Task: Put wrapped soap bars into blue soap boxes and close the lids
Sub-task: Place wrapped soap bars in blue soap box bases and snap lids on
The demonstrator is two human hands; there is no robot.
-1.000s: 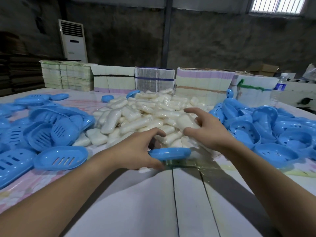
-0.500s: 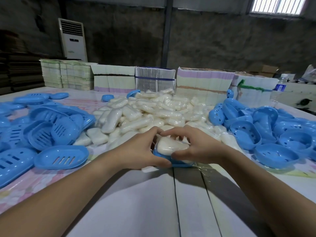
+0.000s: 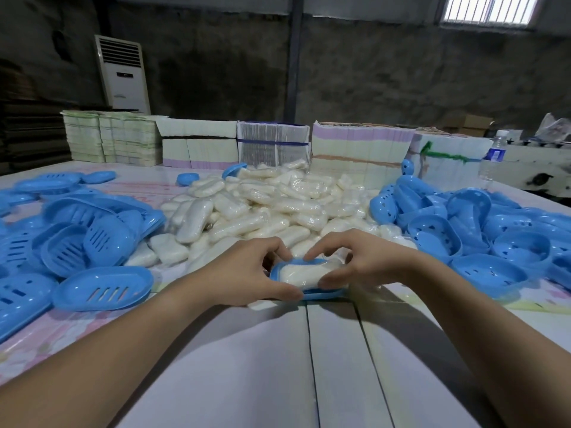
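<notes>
Left hand [image 3: 247, 270] grips the blue soap box [image 3: 321, 292] at nine o'clock; right hand [image 3: 361, 261] fingers curl on the wrapped soap bar [image 3: 304, 273]. The film probably slips; better held by its ends.

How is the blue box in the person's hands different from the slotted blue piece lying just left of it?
The box has a wrapped soap bar in it; the slotted piece holds nothing. The left hand and right hand hold the box, while the slotted piece lies untouched on the table. The slotted piece shows a row of slits; the box's floor is hidden by the soap. Both are the same blue plastic with an oval outline.
</notes>
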